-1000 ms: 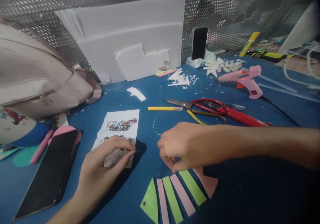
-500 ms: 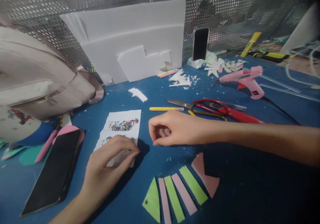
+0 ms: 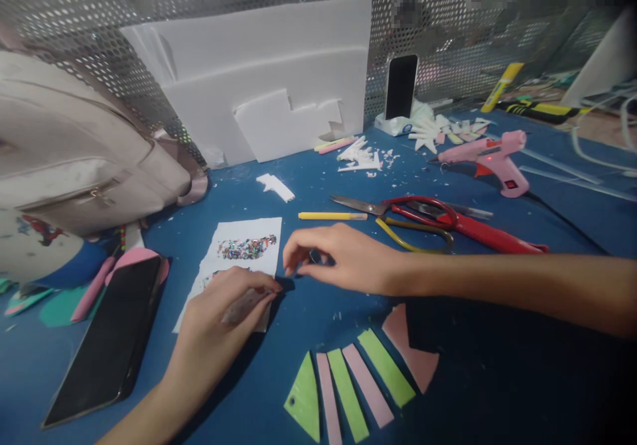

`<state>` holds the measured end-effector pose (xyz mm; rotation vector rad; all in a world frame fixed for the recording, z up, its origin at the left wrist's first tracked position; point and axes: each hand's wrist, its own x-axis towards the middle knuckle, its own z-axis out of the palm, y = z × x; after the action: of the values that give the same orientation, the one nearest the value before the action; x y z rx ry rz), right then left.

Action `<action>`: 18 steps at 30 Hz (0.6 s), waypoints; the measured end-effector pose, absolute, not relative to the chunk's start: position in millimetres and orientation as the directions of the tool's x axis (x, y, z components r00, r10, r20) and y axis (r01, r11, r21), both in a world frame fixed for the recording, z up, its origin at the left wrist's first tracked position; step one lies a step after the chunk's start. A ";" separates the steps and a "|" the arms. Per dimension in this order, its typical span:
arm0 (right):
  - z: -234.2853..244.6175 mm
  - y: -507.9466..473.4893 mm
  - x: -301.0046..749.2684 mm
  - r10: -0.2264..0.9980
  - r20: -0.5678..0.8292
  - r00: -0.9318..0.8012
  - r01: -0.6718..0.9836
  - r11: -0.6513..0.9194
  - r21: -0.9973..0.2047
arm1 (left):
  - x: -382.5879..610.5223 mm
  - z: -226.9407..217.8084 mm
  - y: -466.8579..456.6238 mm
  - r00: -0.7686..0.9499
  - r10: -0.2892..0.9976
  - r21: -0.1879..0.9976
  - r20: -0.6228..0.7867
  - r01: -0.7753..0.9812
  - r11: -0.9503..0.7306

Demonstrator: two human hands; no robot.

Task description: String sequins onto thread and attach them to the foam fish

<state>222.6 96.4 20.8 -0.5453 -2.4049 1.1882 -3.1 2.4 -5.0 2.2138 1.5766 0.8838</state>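
My left hand [image 3: 212, 329] is closed in a pinch on the lower edge of a white paper sheet [image 3: 253, 229], lifting that edge slightly off the blue table. A patch of tiny coloured beads or glitter [image 3: 247, 247] lies on the sheet. Just right of the sheet, my right hand [image 3: 343, 259] hovers low with thumb and fingertips pinched together. A thin wire loop shows faintly between its fingers. The two hands' fingertips are a few centimetres apart.
A dark phone [image 3: 102, 342] lies flat at the left beside a beige bag [image 3: 74, 160]. Green and pink foam strips [image 3: 348, 385] fan out near the front. Behind my hands are a yellow pencil [image 3: 331, 216], red scissors [image 3: 448, 219], a pink glue gun [image 3: 492, 156] and white foam boards [image 3: 269, 80].
My right hand has moved left and away from the foam strips to the sheet's right edge, still pinched. My left hand has stayed on the sheet, lifting its lower edge slightly.
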 end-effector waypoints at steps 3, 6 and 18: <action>35.6 105.7 228.5 0.546 0.290 -0.786 0.137 0.611 -0.779 | -2.6 -3.6 2.1 0.224 0.923 0.549 0.313 0.751 -0.368; 48.7 117.9 235.1 0.564 0.365 -0.741 0.194 0.699 -0.688 | -2.6 -3.1 1.9 0.225 0.919 0.544 0.324 0.750 -0.376; 66.2 147.8 257.5 0.530 0.024 -0.848 0.503 0.818 -0.277 | -3.9 -5.6 3.5 0.218 0.913 0.551 0.346 0.740 -0.386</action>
<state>257.5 147.8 66.2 -0.8260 -2.9003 0.4002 -3.9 3.5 -5.6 2.2264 1.5572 0.9266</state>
